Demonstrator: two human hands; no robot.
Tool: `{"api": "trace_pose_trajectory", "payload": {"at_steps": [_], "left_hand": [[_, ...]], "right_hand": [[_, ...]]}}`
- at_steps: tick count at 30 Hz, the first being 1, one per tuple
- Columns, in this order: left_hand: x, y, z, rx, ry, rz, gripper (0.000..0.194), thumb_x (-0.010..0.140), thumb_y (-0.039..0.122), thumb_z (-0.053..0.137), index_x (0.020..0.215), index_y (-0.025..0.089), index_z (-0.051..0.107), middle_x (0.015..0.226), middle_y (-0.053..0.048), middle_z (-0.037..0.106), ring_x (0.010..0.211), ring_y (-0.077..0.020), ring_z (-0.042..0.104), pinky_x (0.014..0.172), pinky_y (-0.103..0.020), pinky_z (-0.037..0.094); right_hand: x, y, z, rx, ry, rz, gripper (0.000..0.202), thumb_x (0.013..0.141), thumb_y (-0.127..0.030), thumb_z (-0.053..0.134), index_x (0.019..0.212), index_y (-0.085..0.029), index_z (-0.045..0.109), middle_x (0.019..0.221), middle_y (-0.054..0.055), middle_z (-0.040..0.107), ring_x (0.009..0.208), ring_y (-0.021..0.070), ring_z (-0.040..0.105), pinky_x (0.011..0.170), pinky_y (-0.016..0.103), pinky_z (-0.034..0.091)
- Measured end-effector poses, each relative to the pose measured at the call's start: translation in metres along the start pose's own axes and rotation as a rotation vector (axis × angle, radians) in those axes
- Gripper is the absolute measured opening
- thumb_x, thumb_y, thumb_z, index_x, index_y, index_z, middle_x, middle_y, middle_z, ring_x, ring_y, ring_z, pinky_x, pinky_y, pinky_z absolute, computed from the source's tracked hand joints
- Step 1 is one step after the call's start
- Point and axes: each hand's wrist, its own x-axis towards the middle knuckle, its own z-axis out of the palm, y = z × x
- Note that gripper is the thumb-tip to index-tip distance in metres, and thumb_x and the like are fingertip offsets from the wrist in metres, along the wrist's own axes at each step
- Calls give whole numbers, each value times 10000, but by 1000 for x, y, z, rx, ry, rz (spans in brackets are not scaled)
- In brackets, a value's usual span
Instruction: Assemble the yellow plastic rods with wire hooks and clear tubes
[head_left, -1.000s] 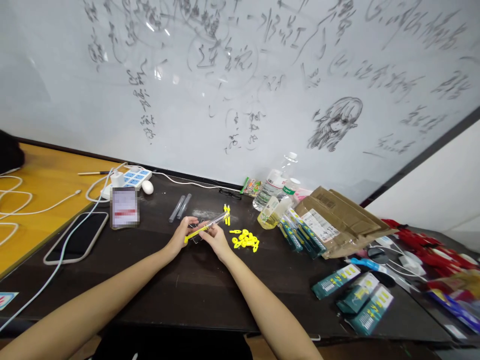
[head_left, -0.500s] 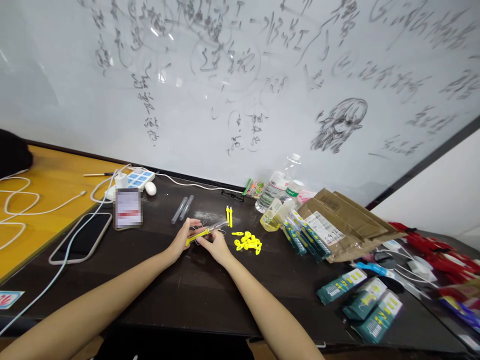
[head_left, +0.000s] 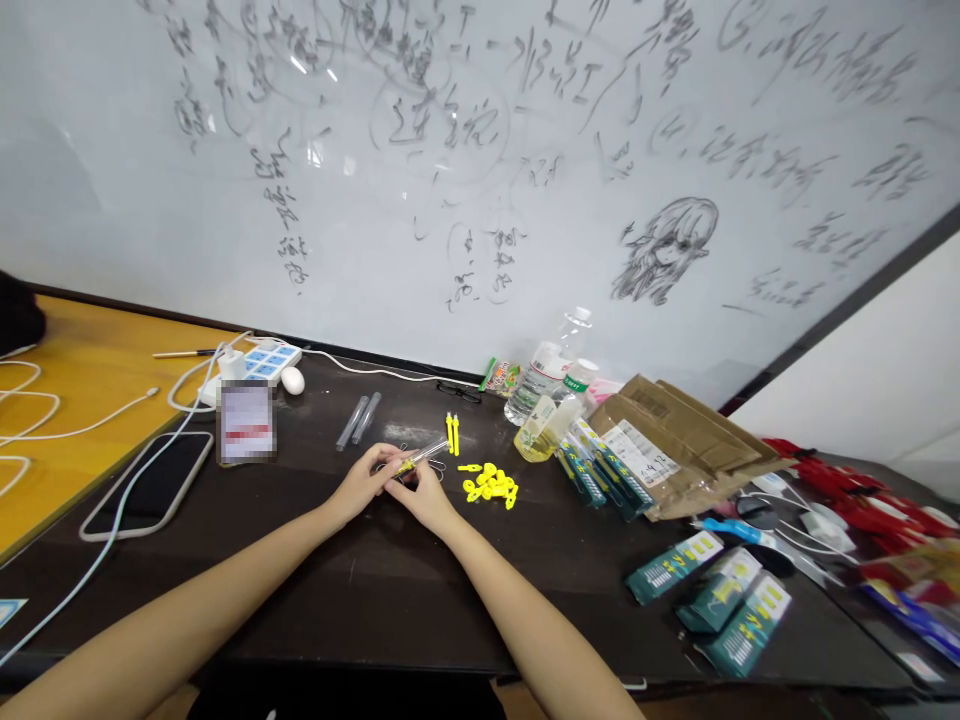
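Clear tube (head_left: 429, 452), in both hands (head_left: 366, 484) (head_left: 424, 498), yellow part (head_left: 407, 466) apparently attached

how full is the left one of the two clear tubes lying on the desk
It looks empty: the dark desk shows through the left clear tube, and nothing is visible inside.

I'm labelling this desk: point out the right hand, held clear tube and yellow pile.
Right hand (head_left: 425, 500): head view, back of hand.
Held clear tube (head_left: 430, 451): head view, exposed length.
Yellow pile (head_left: 489, 490): head view, middle pieces.
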Motion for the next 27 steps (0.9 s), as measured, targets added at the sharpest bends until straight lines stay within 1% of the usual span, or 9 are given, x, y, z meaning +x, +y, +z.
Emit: {"api": "trace_pose_trajectory", "payload": {"at_steps": [4, 7, 11, 14, 17, 20, 22, 24, 27], "left_hand": [[1, 3, 1, -69, 25, -35, 399, 752, 511, 585, 957, 170, 550, 723, 19, 549, 428, -27, 360, 379, -152, 263], [0, 7, 2, -129, 74, -77, 430, 746, 560, 549, 900, 159, 563, 694, 26, 511, 441, -32, 379, 374, -148, 262], [-4, 16, 1, -201, 97, -168, 450, 763, 559, 509, 992, 175, 565, 888, -35, 572, 483, -46, 449, 339, -139, 203], [-6, 20, 0, -275, 59, -207, 435, 782, 531, 489, 1042, 186, 544, 999, -61, 574, 500, -49, 466, 332, -127, 192], [-5, 22, -1, -288, 22, -219, 405, 786, 503, 501, 1038, 188, 537, 974, -55, 578, 516, -53, 476, 338, -120, 210], [-4, 21, 0, -197, -37, -251, 406, 776, 520, 521, 1003, 184, 536, 778, -3, 551, 417, -23, 368, 330, -115, 134], [-4, 19, 0, -135, -100, -268, 417, 760, 530, 546, 983, 178, 536, 635, 47, 479, 363, -10, 263, 329, -124, 99], [-4, 18, 1, -98, -149, -266, 419, 749, 524, 566, 975, 172, 540, 533, 89, 378, 343, -13, 201, 327, -136, 93], [-4, 17, 1, -84, -202, -253, 392, 769, 513, 541, 953, 167, 542, 472, 119, 257, 337, -23, 154, 325, -144, 85]], "right_hand": [[1, -3, -3, 217, 46, 9, 307, 750, -310, 609, 1025, -224, 503, 906, 8, 569, 757, 143, 539, 726, 295, 444], [4, -4, -3, 349, 51, 52, 280, 727, -375, 639, 922, -216, 515, 809, -6, 571, 689, 132, 544, 667, 275, 451], [5, -2, 2, 395, -46, 146, 368, 663, -450, 686, 880, -202, 521, 740, -8, 602, 643, 135, 570, 633, 276, 465], [5, -2, 2, 417, -24, 216, 390, 675, -485, 665, 894, -195, 522, 673, -12, 608, 585, 129, 570, 584, 265, 464], [7, -1, -2, 480, 52, 257, 376, 676, -482, 667, 871, -192, 527, 658, -11, 608, 539, 113, 557, 539, 247, 463], [11, 2, -9, 546, 144, 283, 342, 695, -480, 653, 820, -195, 510, 638, -18, 590, 509, 100, 543, 488, 223, 452], [14, 3, -15, 578, 226, 279, 331, 706, -478, 646, 786, -200, 485, 611, -32, 566, 505, 94, 538, 465, 206, 445], [17, 4, -21, 604, 314, 259, 331, 717, -481, 637, 777, -205, 463, 589, -45, 539, 508, 92, 534, 449, 192, 442], [22, 3, -34, 618, 433, 226, 341, 745, -513, 592, 796, -210, 442, 611, -42, 535, 519, 96, 535, 434, 190, 443]]}}
